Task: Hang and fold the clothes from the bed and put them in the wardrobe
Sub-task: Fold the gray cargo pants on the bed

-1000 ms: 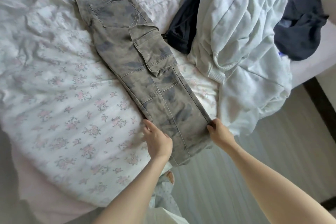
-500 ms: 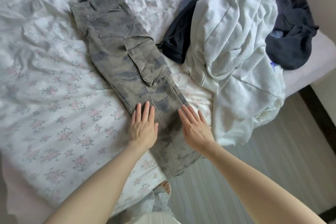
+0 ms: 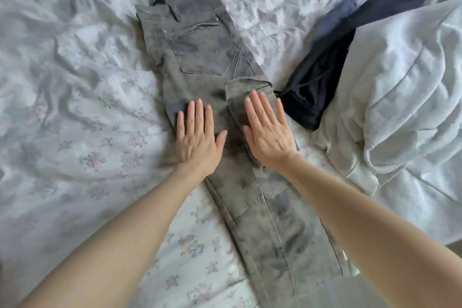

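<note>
Camouflage cotton trousers point(image 3: 220, 112), folded leg on leg, lying along the middle of the bed point(image 3: 75, 132), waistband toward the far side and hems hanging past the near edge. Left hand point(image 3: 197, 140) pressed flat on the thigh part, fingers point(image 3: 197, 112) straight and a little spread, clamped on nothing. Right hand point(image 3: 268, 135) flat just beside it, on the cargo pocket point(image 3: 240, 97), fingers straight and almost together, also holding nothing. Possible trouble from here: with only flat palms on the cloth, a hard push could drag the upper leg off the lower one, so the seams no longer match and the fold comes out crooked. Wrinkled floral sheet under the trousers, soft and loose, so likely to bunch up and leave creases in the fabric. Hems over the near edge, so a risk of the weight pulling the whole piece down toward the floor once the hands lift. Cargo pocket flap standing up a little, likely to make a bump in the folded stack. Near the right edge of the bed a dark garment point(image 3: 322, 87) touching a pale sweatshirt point(image 3: 400, 82), close enough to be caught in the fold. No box, basket or hanger in view, and no wardrobe; pocket contents impossible to tell.
</note>
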